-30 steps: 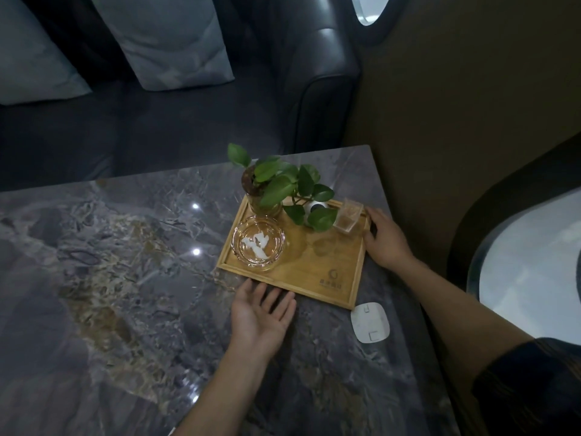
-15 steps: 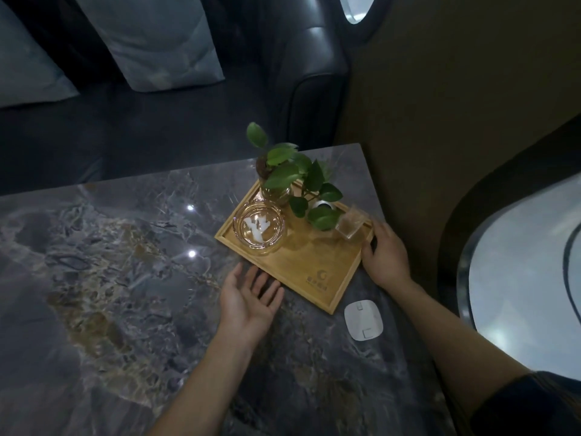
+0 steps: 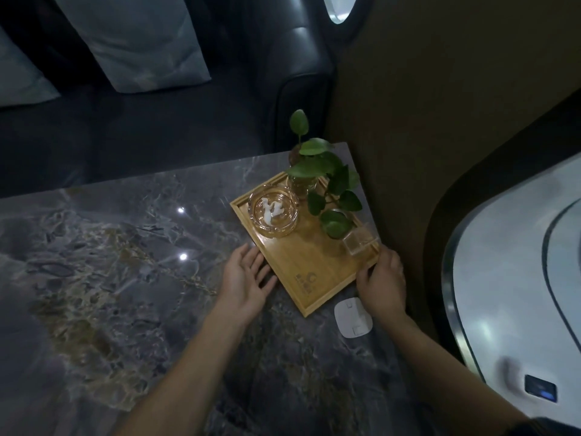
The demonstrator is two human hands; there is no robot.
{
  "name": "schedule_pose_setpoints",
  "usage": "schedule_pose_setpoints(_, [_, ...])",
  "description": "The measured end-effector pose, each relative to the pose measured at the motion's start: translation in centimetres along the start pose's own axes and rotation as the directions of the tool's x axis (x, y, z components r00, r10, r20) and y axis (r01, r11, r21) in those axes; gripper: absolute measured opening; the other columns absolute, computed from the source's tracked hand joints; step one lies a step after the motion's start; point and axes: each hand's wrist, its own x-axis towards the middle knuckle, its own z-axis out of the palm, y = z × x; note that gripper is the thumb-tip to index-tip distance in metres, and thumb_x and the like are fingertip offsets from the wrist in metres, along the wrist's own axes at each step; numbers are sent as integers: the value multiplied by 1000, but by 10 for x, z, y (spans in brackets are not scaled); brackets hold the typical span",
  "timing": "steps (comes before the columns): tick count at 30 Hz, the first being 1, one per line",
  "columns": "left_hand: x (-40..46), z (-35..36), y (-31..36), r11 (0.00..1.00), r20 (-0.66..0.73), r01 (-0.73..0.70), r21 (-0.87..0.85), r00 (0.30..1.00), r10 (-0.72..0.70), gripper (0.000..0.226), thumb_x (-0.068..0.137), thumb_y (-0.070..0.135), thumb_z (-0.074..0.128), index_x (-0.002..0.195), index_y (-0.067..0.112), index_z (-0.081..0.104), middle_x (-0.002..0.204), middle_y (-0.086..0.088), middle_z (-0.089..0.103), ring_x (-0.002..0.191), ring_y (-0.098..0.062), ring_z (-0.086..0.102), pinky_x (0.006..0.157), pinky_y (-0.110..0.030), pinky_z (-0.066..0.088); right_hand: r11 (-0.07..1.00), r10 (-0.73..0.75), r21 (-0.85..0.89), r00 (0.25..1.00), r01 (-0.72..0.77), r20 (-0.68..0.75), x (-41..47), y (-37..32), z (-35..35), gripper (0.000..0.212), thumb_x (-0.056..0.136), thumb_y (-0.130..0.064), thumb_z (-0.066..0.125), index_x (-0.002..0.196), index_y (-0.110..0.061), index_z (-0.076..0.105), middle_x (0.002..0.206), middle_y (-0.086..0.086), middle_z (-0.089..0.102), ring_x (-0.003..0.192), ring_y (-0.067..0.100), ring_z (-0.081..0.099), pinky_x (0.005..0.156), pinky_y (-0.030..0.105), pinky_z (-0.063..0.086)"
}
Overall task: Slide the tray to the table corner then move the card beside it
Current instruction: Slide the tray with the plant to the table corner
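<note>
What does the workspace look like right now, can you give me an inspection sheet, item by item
Surface: dark marble table, glossy, with light reflections.
Job's things: wooden tray near the far right corner, lying askew; white card flat on the table by the tray's near corner.
Clutter: on the tray, a glass ashtray, a potted plant and a small clear box.
Hands: left hand open, fingers against the tray's left edge; right hand gripping its right edge.
Cables: nothing seen.
Surroundings: dark sofa with cushions beyond the table.
</note>
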Motion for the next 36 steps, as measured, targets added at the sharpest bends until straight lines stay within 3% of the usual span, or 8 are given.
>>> schedule_pose_setpoints(11, [-3, 10, 5, 995, -6, -34, 90, 999, 35, 54, 100, 41, 36, 149, 18, 39, 152, -1, 46, 138, -20, 40, 112, -43, 29, 993, 119, -16, 993, -119, -1, -22, 4, 0, 51, 87, -19, 60, 131, -2, 39, 132, 24, 46, 121, 38, 44, 99, 51, 41])
schedule_pose_setpoints(15, [-4, 13, 4, 991, -1, -40, 124, 999, 41, 52, 100, 38, 37, 148, 17, 40, 153, 0, 45, 128, -16, 44, 107, -41, 30, 984, 142, 108, 990, -144, 19, -29, 7, 1, 52, 88, -16, 61, 133, -4, 38, 136, 22, 43, 126, 37, 37, 102, 52, 39])
schedule_pose_setpoints(18, [-6, 13, 2, 985, -22, -50, 166, 998, 55, 29, 99, 31, 41, 118, 22, 60, 142, 0, 52, 124, -17, 45, 107, -44, 32, 986, 31, 164, 999, -28, -13, -42, 5, -5, 49, 88, -12, 60, 133, -7, 40, 137, 14, 40, 127, 30, 35, 102, 48, 39])
schedule_pose_setpoints(20, [-5, 11, -3, 983, -37, -38, 180, 998, 45, 20, 99, 30, 43, 101, 25, 62, 132, 2, 57, 123, -18, 47, 105, -46, 34, 990, -78, 114, 997, 79, -18, -50, 2, -9, 46, 87, -9, 61, 129, -7, 45, 135, 14, 43, 125, 28, 39, 100, 42, 39])
schedule_pose_setpoints(22, [-6, 9, -7, 980, -53, -28, 199, 998, 39, 20, 99, 31, 44, 102, 27, 63, 123, 6, 60, 123, -18, 47, 104, -49, 35, 975, -220, 38, 974, 218, 55, -58, -1, -10, 39, 87, -11, 60, 125, -8, 50, 133, 14, 47, 123, 27, 43, 99, 40, 41])
schedule_pose_setpoints(26, [-5, 11, -12, 964, -42, -13, 267, 999, 26, 18, 97, 38, 46, 102, 33, 63, 113, 13, 57, 123, -16, 44, 110, -60, 31, 870, -457, -80, 857, 486, 237, -59, -4, 0, 34, 87, -16, 57, 121, -13, 55, 131, 13, 50, 124, 28, 44, 105, 46, 39])
schedule_pose_setpoints(31, [-3, 17, -10, 956, -53, 9, 294, 999, 7, 17, 95, 41, 48, 99, 33, 62, 107, 16, 55, 120, -16, 45, 106, -60, 35, 857, -473, -102, 850, 505, 232, -56, 1, 7, 17, 86, -17, 62, 102, -13, 63, 106, 10, 56, 104, 26, 51, 92, 41, 45])
schedule_pose_setpoints(36, [0, 22, -12, 954, -21, 20, 299, 1000, -15, 22, 94, 42, 50, 107, 30, 64, 113, 13, 57, 114, -14, 51, 103, -59, 37, 881, -440, -102, 878, 462, 187, -56, 7, 9, 14, 85, -17, 67, 98, -13, 65, 103, 10, 56, 102, 27, 52, 92, 40, 45])
